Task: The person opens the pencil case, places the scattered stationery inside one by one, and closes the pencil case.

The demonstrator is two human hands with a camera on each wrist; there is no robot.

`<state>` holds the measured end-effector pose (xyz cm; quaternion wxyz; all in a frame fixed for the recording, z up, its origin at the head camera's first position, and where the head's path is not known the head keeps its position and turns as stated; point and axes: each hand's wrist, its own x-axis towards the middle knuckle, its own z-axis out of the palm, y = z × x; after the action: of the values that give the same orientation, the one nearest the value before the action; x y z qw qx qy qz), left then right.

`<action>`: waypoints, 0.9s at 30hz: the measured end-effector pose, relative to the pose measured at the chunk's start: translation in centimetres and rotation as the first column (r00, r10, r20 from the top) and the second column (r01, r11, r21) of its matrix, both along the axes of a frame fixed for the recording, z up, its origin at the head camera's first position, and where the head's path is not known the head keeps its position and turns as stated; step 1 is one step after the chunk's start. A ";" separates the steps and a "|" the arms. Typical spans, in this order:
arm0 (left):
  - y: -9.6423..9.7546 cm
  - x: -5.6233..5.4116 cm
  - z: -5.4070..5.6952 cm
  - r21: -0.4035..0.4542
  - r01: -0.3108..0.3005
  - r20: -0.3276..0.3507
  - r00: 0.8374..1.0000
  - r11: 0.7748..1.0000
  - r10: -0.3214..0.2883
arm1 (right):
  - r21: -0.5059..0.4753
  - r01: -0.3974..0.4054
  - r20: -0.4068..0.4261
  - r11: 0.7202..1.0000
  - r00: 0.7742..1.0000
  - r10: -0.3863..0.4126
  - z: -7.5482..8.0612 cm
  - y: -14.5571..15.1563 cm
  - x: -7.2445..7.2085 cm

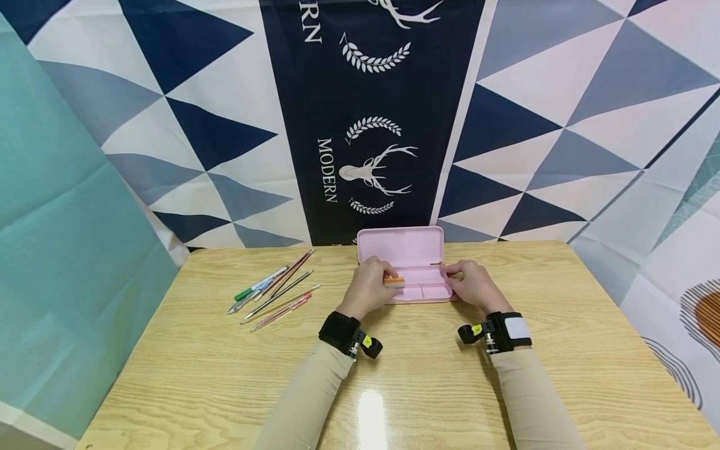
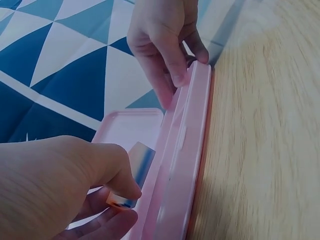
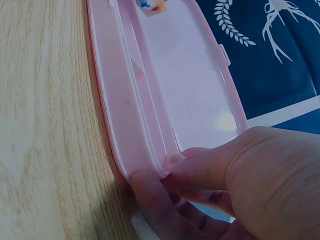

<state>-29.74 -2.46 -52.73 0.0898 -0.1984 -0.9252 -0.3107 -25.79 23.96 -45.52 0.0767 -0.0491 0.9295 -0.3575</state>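
Observation:
A pink pencil case [image 1: 435, 292] stands on the table with its lid [image 1: 400, 245] raised at the back. Its tray shows a small divider and nothing lying in it. My left hand [image 1: 367, 289] pinches an eraser [image 2: 143, 161] with white, blue and orange bands over the left part of the tray. My right hand [image 1: 477, 286] grips the case's right end, thumb on the inner side of the wall and fingers outside, as the right wrist view shows. Part of the tray's left end is hidden behind my left hand.
Several pencils and pens [image 1: 281, 287] lie in a loose group left of the case, among them a green-capped marker [image 1: 244, 294]. A patterned cloth [image 1: 371, 125] hangs right behind the table's [image 1: 427, 387] back edge.

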 end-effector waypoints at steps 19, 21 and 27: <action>3.2 1.1 0.3 -0.037 0.039 -0.029 0.999 0.999 -0.040 | -0.021 0.002 0.008 1.000 1.000 -0.002 0.1 0.1 0.1; 3.5 1.1 0.3 -0.048 0.044 -0.044 0.998 0.998 -0.046 | -0.022 0.003 0.008 1.000 1.000 -0.003 0.1 0.1 0.0; 4.2 1.2 0.7 -0.034 0.070 -0.045 0.996 0.997 -0.071 | -0.011 0.004 0.008 1.000 1.000 -0.003 0.0 -0.1 -0.1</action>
<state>-28.51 1.73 -52.03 0.0972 -0.2395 -0.9202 -0.2941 -25.87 23.90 -45.50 0.0796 -0.0465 0.9273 -0.3627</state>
